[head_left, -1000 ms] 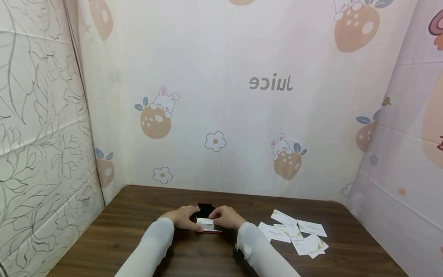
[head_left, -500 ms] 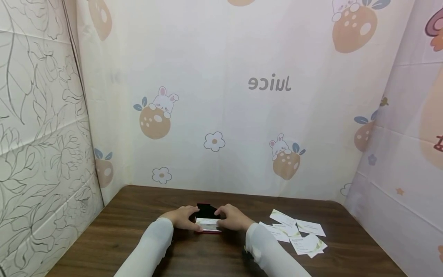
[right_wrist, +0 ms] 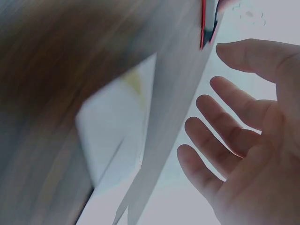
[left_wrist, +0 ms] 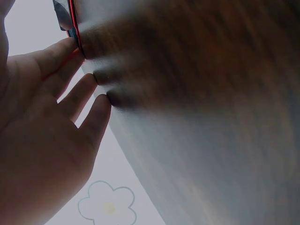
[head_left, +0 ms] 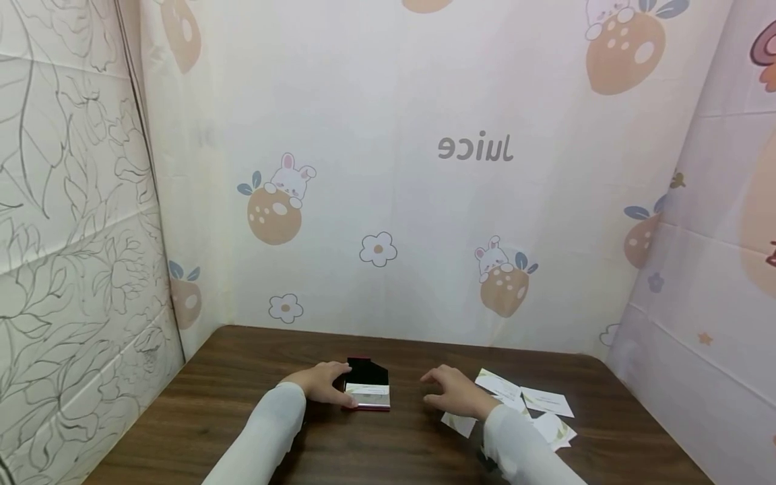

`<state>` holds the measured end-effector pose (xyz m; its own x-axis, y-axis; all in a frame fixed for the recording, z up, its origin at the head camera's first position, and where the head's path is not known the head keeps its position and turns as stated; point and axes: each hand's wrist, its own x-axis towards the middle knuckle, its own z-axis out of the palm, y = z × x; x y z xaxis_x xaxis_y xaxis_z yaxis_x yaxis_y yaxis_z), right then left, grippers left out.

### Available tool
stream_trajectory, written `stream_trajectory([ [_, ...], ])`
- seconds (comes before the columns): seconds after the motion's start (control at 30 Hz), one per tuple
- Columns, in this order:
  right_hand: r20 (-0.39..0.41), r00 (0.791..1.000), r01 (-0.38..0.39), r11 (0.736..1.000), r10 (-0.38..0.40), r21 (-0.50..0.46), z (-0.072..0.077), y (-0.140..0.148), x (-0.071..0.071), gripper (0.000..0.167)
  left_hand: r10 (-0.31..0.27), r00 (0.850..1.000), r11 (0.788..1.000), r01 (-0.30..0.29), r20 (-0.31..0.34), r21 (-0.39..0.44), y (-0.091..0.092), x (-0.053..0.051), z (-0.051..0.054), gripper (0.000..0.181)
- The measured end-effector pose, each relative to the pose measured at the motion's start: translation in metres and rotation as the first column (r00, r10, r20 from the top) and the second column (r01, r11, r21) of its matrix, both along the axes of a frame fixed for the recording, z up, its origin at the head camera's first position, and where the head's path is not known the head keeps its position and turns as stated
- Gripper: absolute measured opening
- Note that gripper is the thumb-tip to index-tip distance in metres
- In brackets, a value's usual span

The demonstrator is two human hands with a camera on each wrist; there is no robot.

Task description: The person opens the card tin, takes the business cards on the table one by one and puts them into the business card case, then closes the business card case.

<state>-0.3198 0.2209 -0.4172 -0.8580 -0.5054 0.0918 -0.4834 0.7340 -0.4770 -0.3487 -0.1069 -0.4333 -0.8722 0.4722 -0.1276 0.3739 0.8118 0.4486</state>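
The left hand (head_left: 322,384) holds the left edge of a small open card case (head_left: 368,397), thumb at the front corner and fingers farther back. Its black lid is folded back, and a white card (head_left: 367,389) lies in the silvery tray. In the left wrist view the fingers (left_wrist: 86,96) meet the table beside the case's red edge (left_wrist: 74,21). The right hand (head_left: 459,393) is empty, fingers apart and slightly bent, above the left side of the loose cards (head_left: 547,401). A blurred card (right_wrist: 115,126) lies below it in the right wrist view.
Several white cards with green marks overlap on the right part of the brown wooden table (head_left: 242,404). A patterned cloth (head_left: 376,168) hangs behind the table, with more cloth at both sides.
The right hand has let go at the case and moved right to the cards, its fingers spreading. The left hand and the case have stayed in place.
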Motion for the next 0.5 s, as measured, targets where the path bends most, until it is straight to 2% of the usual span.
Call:
stream_trajectory([
  [0.27, 0.017, 0.996, 0.082, 0.995, -0.083, 0.054, 0.001, 0.055, 0.006, 0.038, -0.006, 1.000, 1.000, 0.006, -0.009, 0.003, 0.001, 0.000, -0.002, 0.082],
  [0.5, 0.064, 0.986, 0.146, 0.982, -0.154, 0.116, 0.002, 0.086, 0.004, 0.045, 0.005, 1.000, 1.000, -0.005, 0.007, -0.009, 0.000, -0.001, -0.001, 0.083],
])
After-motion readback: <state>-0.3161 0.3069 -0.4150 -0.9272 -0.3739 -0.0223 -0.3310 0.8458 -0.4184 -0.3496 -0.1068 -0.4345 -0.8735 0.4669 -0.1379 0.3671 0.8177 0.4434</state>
